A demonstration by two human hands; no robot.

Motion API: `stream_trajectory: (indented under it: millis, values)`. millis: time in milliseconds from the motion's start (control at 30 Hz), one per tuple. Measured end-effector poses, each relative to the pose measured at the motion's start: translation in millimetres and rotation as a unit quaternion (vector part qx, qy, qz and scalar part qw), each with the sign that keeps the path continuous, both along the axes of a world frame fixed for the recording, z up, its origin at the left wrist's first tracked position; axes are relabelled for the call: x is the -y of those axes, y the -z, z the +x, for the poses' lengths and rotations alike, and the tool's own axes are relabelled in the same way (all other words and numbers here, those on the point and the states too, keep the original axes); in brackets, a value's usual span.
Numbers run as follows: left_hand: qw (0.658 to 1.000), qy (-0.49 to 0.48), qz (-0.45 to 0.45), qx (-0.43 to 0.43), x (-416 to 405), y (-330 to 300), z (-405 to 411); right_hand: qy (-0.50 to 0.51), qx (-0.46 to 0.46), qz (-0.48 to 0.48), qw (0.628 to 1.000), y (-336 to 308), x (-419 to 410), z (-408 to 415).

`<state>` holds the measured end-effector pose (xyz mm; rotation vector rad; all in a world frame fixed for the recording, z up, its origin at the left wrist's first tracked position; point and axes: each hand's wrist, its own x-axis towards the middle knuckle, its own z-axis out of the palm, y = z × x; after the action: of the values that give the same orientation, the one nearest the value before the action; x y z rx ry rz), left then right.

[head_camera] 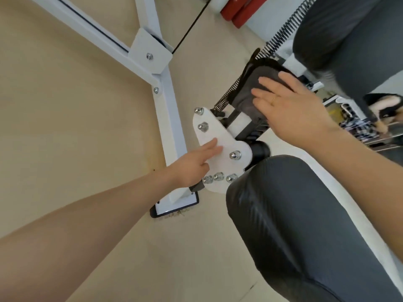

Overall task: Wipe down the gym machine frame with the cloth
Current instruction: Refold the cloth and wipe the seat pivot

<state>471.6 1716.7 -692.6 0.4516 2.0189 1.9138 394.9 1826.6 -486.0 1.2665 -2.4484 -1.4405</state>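
Note:
A dark grey cloth (246, 92) lies folded over a frame bar of the white gym machine, just right of centre. My right hand (290, 107) presses flat on the cloth, fingers spread over it. The white bolted bracket plate (209, 131) sits below and left of the cloth. My left hand (194, 162) rests on that plate's lower left edge, with fingers laid across it. The white frame leg (168, 118) runs down behind the plate to a foot plate (176, 203) on the floor.
A black padded seat (305, 225) fills the lower right and another black pad (349, 33) the upper right. A coiled spring (281, 33) and a black cable (192, 25) run up from the frame. Red pads (244, 9) lie at the top. The floor (65, 105) is beige.

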Motion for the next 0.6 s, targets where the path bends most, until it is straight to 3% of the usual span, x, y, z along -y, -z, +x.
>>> stream_trajectory:
  millis: [167,333,600]
  values:
    - [0.999,0.030,-0.014,0.004,-2,3,2,0.140,0.064,-0.056,0.987,33,15,16]
    - [0.999,0.048,-0.012,0.005,-4,3,3,0.188,0.091,-0.042,0.977,59,22,23]
    - [0.989,-0.061,0.046,0.129,14,35,1,0.369,0.061,-0.088,0.923,87,58,41]
